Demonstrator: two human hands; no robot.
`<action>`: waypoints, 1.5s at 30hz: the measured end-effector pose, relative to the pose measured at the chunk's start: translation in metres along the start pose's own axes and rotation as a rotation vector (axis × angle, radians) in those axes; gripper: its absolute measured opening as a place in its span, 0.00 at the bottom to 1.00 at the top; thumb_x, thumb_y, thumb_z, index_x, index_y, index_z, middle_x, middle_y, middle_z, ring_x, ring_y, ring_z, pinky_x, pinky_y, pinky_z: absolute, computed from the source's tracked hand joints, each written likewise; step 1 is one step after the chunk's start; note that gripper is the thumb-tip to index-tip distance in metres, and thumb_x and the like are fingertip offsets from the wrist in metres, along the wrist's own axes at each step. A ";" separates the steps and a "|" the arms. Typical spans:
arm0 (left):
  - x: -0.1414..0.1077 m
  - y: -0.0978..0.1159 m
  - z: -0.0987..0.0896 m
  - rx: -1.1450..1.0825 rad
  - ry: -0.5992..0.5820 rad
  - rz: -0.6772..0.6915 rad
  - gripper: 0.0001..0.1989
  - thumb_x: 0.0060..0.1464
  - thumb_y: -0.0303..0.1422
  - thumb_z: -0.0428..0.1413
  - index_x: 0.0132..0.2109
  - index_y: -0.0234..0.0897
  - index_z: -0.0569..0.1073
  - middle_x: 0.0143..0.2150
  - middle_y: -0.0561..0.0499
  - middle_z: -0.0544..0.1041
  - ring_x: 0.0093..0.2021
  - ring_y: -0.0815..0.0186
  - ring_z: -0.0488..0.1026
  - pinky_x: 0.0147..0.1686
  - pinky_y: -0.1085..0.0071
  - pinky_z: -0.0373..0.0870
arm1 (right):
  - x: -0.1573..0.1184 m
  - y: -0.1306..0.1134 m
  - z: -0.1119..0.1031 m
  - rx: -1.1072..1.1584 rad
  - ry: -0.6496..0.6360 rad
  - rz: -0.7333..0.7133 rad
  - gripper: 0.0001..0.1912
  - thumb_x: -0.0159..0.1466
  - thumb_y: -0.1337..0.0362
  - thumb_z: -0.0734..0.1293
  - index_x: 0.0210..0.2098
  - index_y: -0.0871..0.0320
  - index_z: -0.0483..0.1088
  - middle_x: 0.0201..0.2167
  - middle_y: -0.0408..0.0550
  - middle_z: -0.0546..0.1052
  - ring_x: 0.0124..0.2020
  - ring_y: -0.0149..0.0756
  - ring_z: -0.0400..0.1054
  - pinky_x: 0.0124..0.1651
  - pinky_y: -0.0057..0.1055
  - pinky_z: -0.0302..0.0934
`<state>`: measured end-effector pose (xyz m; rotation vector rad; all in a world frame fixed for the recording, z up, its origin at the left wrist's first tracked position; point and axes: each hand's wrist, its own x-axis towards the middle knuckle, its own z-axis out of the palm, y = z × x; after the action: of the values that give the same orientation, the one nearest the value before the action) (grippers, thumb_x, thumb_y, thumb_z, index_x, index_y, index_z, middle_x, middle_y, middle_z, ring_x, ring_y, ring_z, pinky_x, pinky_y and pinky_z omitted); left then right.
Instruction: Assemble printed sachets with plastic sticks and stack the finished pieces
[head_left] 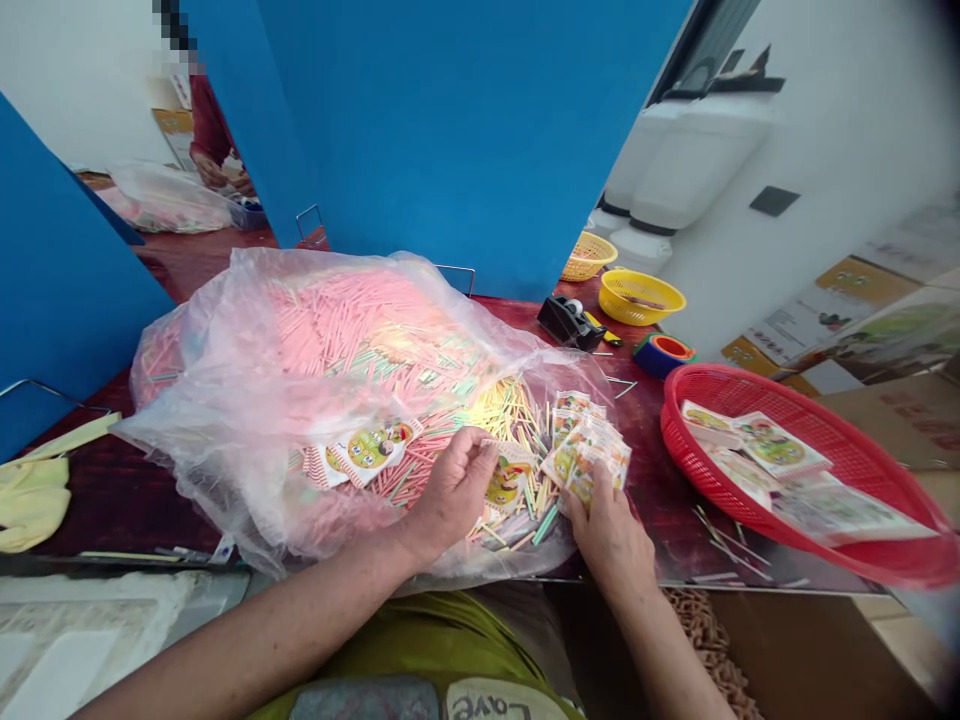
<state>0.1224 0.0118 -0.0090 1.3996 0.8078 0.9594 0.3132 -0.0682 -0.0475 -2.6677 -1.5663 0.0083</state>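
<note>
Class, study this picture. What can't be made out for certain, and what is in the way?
All in the head view:
- Left hand's grip on its packet: hidden by its own curled fingers.
- Number of packets at the right hand: they overlap, and fingers cover some.
- Sticks deep in the bag: hidden by cloudy plastic and upper sticks.
- What another person's hands hold: too small.

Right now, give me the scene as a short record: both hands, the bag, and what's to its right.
Left hand: pinching a small packet
Right hand: fingers on a cluster of packets; grip unclear
Plastic bag: open, holding pink, yellow and green sticks
Red basket: right of bag, holding printed packs
Tape dispenser: on table
</note>
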 end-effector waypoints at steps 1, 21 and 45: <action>0.004 0.000 0.009 0.011 -0.020 -0.010 0.09 0.59 0.37 0.47 0.36 0.36 0.62 0.29 0.55 0.64 0.29 0.72 0.62 0.31 0.75 0.63 | 0.009 -0.003 -0.001 0.015 -0.004 -0.002 0.30 0.66 0.52 0.49 0.60 0.64 0.51 0.41 0.64 0.73 0.28 0.46 0.73 0.26 0.37 0.62; -0.009 0.011 -0.006 1.340 -0.593 0.585 0.05 0.54 0.28 0.51 0.33 0.34 0.71 0.34 0.46 0.72 0.39 0.58 0.66 0.38 0.60 0.61 | 0.067 -0.025 -0.025 0.000 0.261 -0.711 0.09 0.62 0.70 0.58 0.37 0.58 0.69 0.39 0.54 0.70 0.42 0.43 0.62 0.44 0.38 0.58; 0.043 0.024 -0.020 0.531 -0.278 0.064 0.14 0.57 0.40 0.47 0.41 0.32 0.69 0.39 0.44 0.73 0.41 0.60 0.70 0.42 0.62 0.66 | 0.096 -0.068 -0.062 0.692 -0.332 -0.741 0.05 0.63 0.64 0.53 0.34 0.57 0.57 0.20 0.39 0.66 0.21 0.29 0.60 0.25 0.27 0.56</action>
<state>0.1206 0.0581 0.0180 1.9759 0.8432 0.5937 0.3029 0.0463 0.0189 -1.5313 -2.0490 0.8194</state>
